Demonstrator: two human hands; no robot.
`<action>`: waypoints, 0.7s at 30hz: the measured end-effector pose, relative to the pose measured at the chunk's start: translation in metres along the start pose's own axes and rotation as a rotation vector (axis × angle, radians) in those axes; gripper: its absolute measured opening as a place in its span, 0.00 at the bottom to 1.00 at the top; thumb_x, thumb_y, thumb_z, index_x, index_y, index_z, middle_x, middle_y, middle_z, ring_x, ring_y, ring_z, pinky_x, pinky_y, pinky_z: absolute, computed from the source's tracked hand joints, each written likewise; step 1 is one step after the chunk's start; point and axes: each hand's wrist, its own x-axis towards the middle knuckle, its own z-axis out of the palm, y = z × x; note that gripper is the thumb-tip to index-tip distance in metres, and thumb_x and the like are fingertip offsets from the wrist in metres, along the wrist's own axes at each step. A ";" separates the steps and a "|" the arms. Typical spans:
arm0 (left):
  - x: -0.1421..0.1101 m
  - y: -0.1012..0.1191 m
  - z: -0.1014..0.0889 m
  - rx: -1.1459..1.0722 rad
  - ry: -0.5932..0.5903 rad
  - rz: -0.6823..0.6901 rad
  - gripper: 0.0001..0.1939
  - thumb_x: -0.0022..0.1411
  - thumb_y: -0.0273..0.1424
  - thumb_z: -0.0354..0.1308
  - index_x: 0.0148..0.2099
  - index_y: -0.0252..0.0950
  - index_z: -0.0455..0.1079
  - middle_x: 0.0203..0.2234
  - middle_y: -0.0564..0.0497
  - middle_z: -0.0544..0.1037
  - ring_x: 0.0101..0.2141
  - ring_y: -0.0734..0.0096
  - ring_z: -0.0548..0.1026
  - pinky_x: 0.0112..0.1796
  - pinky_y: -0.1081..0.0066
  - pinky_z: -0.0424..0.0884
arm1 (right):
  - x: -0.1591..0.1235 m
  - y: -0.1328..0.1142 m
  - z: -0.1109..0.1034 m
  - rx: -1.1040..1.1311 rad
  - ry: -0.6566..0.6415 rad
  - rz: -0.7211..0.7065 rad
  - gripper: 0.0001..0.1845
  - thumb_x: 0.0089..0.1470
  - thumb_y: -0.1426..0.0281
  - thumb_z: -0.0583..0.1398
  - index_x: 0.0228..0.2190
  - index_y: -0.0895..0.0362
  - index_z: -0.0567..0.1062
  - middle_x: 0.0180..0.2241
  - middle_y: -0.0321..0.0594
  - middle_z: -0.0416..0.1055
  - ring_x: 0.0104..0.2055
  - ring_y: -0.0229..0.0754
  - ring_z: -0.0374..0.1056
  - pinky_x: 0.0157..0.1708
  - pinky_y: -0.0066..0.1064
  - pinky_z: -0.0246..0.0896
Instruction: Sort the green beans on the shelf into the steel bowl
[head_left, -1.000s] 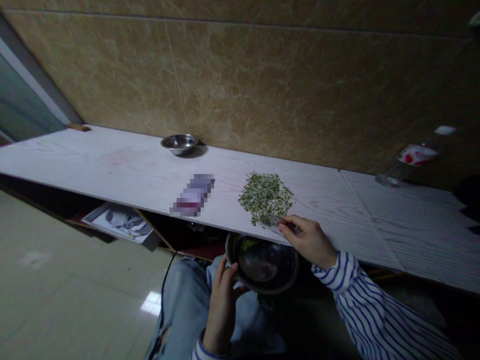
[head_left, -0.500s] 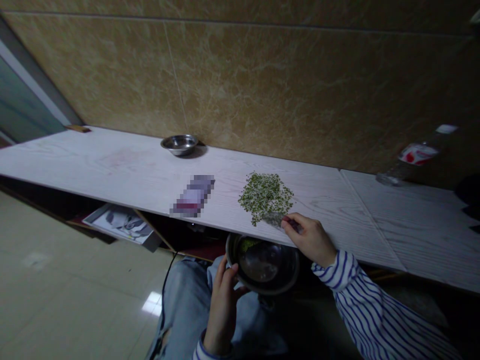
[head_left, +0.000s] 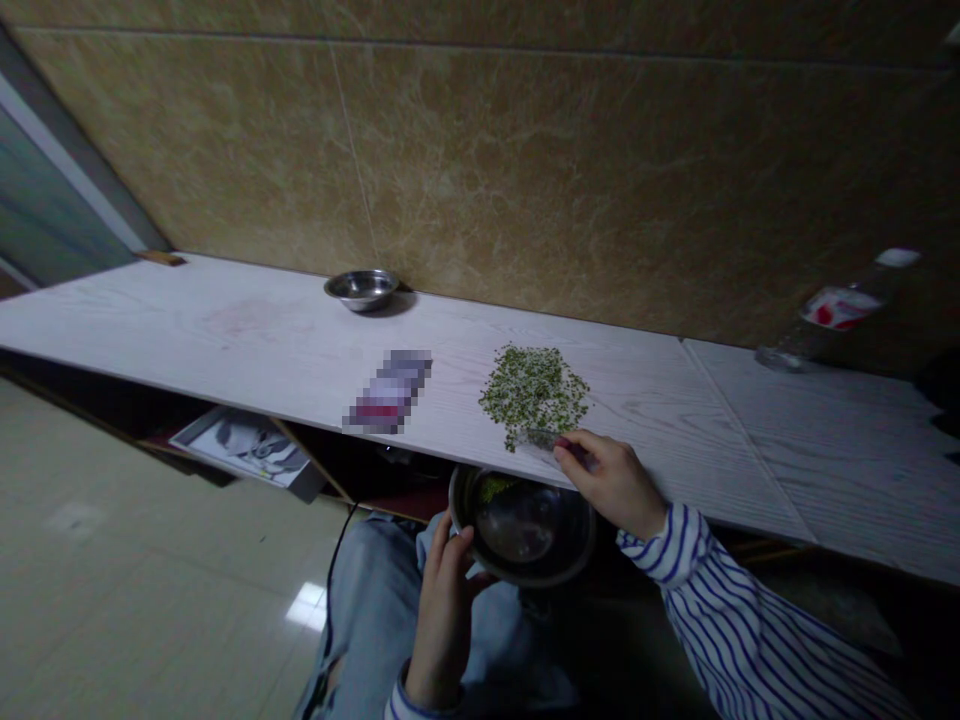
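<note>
Small green beans [head_left: 534,390], like mung beans, lie in a loose single patch on the white wood-grain tabletop. My right hand [head_left: 611,475] is closed on a thin, see-through flat piece [head_left: 536,440] at the near edge of the patch; its exact kind is hard to make out. Below the table edge, my left hand [head_left: 450,570] grips the left rim of a metal basin [head_left: 525,575] above my lap. A small heap of green beans [head_left: 493,488] shows inside it at the upper left.
A small steel bowl [head_left: 361,290] stands by the wall. A blurred-out flat object [head_left: 390,392] lies left of the beans. To the right, a clear plastic bottle [head_left: 840,308] stands against the wall. Open shelving with a white tray [head_left: 244,445] sits under the tabletop [head_left: 285,350].
My right hand has moved slightly to the left with the see-through piece along the near edge of the beans. My left hand and the basin stay nearly the same.
</note>
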 end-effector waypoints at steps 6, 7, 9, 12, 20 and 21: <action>0.000 0.002 0.001 -0.004 0.003 0.001 0.32 0.57 0.41 0.62 0.63 0.40 0.66 0.52 0.40 0.75 0.46 0.54 0.77 0.33 0.66 0.74 | 0.002 0.002 0.000 0.007 0.000 0.002 0.09 0.59 0.66 0.57 0.32 0.54 0.78 0.29 0.40 0.80 0.31 0.43 0.75 0.32 0.31 0.65; -0.001 0.002 0.002 -0.003 0.003 0.001 0.32 0.57 0.41 0.62 0.63 0.40 0.66 0.51 0.40 0.76 0.45 0.54 0.77 0.33 0.66 0.74 | 0.002 0.001 0.000 0.006 -0.004 -0.001 0.09 0.59 0.67 0.57 0.32 0.54 0.78 0.30 0.40 0.80 0.31 0.43 0.75 0.33 0.31 0.65; -0.001 0.003 0.002 -0.003 0.004 0.004 0.32 0.56 0.41 0.63 0.62 0.40 0.67 0.49 0.41 0.76 0.45 0.54 0.77 0.33 0.66 0.74 | 0.002 0.000 0.002 0.002 -0.008 -0.008 0.09 0.58 0.67 0.58 0.32 0.54 0.78 0.30 0.40 0.80 0.31 0.43 0.75 0.33 0.31 0.66; -0.002 0.004 0.001 0.001 -0.002 0.008 0.31 0.57 0.41 0.62 0.62 0.40 0.67 0.50 0.42 0.76 0.46 0.55 0.76 0.33 0.67 0.74 | 0.002 -0.002 0.003 -0.001 -0.004 -0.017 0.09 0.58 0.67 0.58 0.32 0.54 0.78 0.30 0.40 0.80 0.31 0.43 0.75 0.33 0.31 0.66; 0.000 0.003 -0.001 0.010 0.006 0.010 0.31 0.57 0.42 0.61 0.62 0.41 0.67 0.52 0.42 0.75 0.48 0.55 0.75 0.34 0.67 0.74 | 0.004 -0.006 0.004 -0.002 -0.008 -0.029 0.09 0.58 0.67 0.57 0.32 0.53 0.79 0.30 0.40 0.80 0.32 0.43 0.75 0.34 0.31 0.67; 0.001 0.003 -0.001 0.010 0.004 0.011 0.31 0.58 0.41 0.61 0.62 0.41 0.66 0.52 0.41 0.74 0.48 0.54 0.75 0.34 0.67 0.74 | 0.005 -0.006 0.004 0.000 -0.006 -0.027 0.09 0.58 0.67 0.57 0.32 0.54 0.79 0.30 0.40 0.80 0.32 0.43 0.75 0.34 0.31 0.67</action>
